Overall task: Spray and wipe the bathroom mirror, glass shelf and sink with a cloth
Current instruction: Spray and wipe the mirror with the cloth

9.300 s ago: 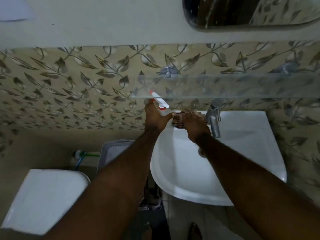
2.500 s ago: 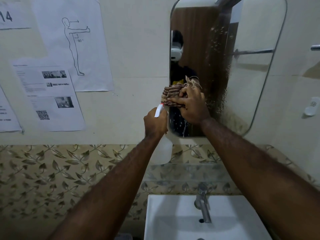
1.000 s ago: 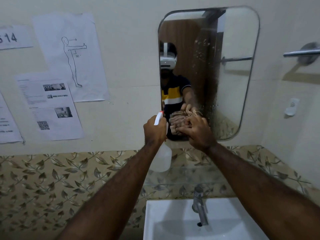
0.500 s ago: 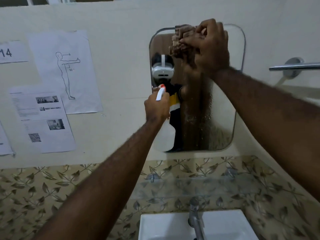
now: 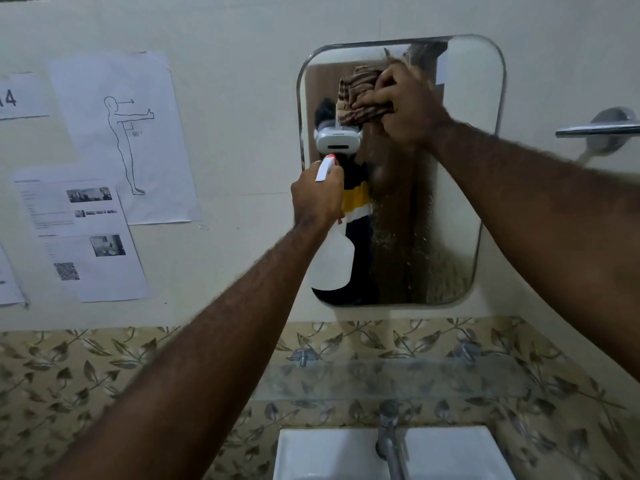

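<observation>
The right hand (image 5: 403, 105) has dropped a little from the mirror's top edge, where it was half a second ago, and now presses the bunched striped cloth (image 5: 360, 97) against the upper part of the mirror (image 5: 460, 168). A second ago that cloth was working near the bottom edge, so the wipe has swept the height of the glass. I'd say the mirror step is well under way but not finished: speckled droplets cling to the glass below the right hand and down toward the lower edge.

The left hand (image 5: 317, 199) is wrapped around the neck of the white spray bottle (image 5: 330, 261), holding it upright just below and left of the right hand, close to the mirror's left side. Its nozzle points at the glass, much as it did a moment before.

Well beneath both hands sit the glass shelf (image 5: 398, 379) and the white sink (image 5: 325, 455) with its tap (image 5: 389, 434); both look untouched and dry from here.

Counting: one mirror, one cloth, one bottle, one shelf on two metal brackets, one sink, one tap. Off to the left of the left hand, five paper sheets (image 5: 121, 133) are stuck on the wall; a towel rail (image 5: 599, 129) sits right of the right forearm.
</observation>
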